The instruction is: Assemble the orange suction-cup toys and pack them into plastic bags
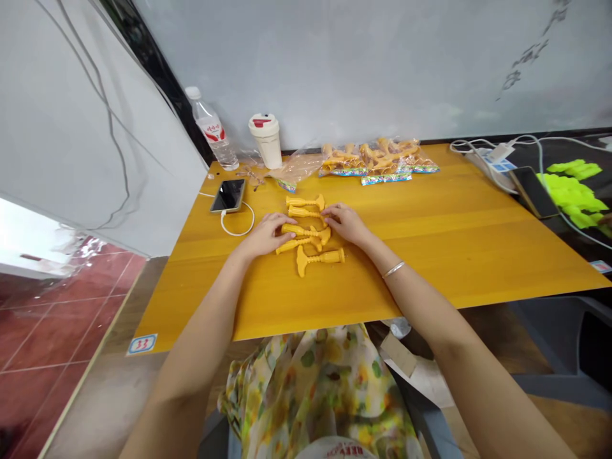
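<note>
Seen from the head camera, the person's two bare forearms reach up from the bottom of the frame to a small heap of yellow plastic parts [306, 237] near the middle of a yellow wood-grain worktop [444, 255]. Each part has a flared end and a ribbed stem. Two lie side by side at the top of the heap, two more lie crossed or overlapping below them, and a larger one lies nearest the person.

The left hand [264, 234] lies on the left edge of the heap. Its fingers [280, 222] sit together, with their tips on or just against the stems. The right hand [347, 224] comes in from the right, and its fingers [331, 212] are also together, touching the upper parts. Neither hand clearly shows whether the fingers are clamped on a part or only resting there. A thin silver bangle [393, 269] circles the right wrist.

Left of the heap, a phone [228, 195] lies with a white cable [238, 226] looping from it. At the upper left of the worktop stand a water bottle [211, 131] and a white tumbler [266, 141] with a red mark on its lid. Along the far edge, clear bags [377, 162] hold more yellow parts. At the upper right are a power strip [492, 159], a second phone [533, 191] and bright green pieces [571, 192]. A floral garment [315, 389] shows below the worktop's near edge.
</note>
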A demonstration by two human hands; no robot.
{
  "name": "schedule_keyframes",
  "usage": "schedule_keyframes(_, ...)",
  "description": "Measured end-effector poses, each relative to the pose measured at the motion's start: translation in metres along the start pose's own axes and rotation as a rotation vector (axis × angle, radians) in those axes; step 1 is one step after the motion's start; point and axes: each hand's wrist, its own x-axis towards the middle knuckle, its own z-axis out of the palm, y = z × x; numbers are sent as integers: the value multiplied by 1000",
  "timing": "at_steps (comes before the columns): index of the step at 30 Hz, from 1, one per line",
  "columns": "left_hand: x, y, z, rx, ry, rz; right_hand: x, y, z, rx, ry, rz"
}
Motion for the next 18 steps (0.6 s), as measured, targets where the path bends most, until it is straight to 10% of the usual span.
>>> schedule_keyframes(12,5,-6,9,-262,-49,-132,3,3,-10,-60,31,22)
schedule_keyframes(18,7,-11,11,-380,43,-169,-6,-13,-37,70,-215,-46)
